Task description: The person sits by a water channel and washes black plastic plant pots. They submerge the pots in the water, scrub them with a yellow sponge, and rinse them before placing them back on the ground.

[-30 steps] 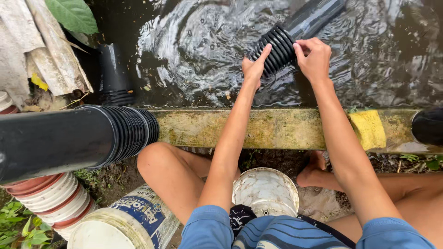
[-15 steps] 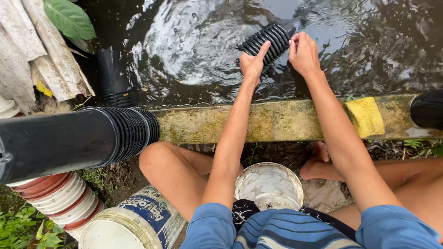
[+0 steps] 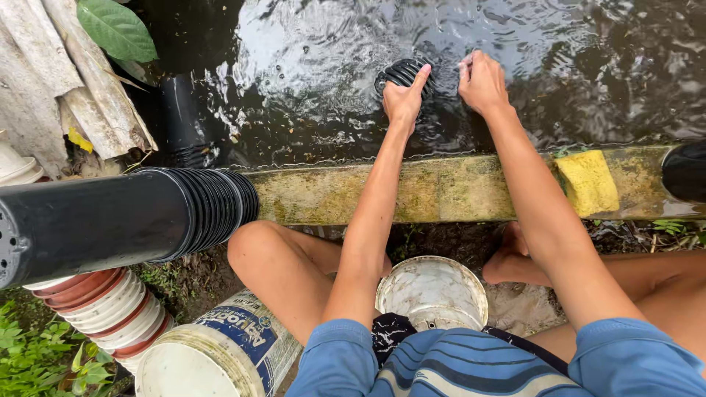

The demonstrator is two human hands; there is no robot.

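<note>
**Stack of black pots pushed under water**

The stack of black ribbed pots [image 3: 404,74] is now seen mostly submerged in the dark water [image 3: 588,66]; 1 s ago it stood well above the surface, tilted. The left hand [image 3: 404,99] is closed over the stack's near end, thumb raised. The right hand [image 3: 482,81] is curled at the waterline just beside it; contact cannot be confirmed. Ripples are spread around both hands. A 2nd black stack [image 3: 125,220] is laid near the concrete ledge [image 3: 441,191], by a white bucket [image 3: 432,291].

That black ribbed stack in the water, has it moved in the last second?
Yes. The black stack has sunk further into the water, beyond the ledge; only its end shows.
</note>
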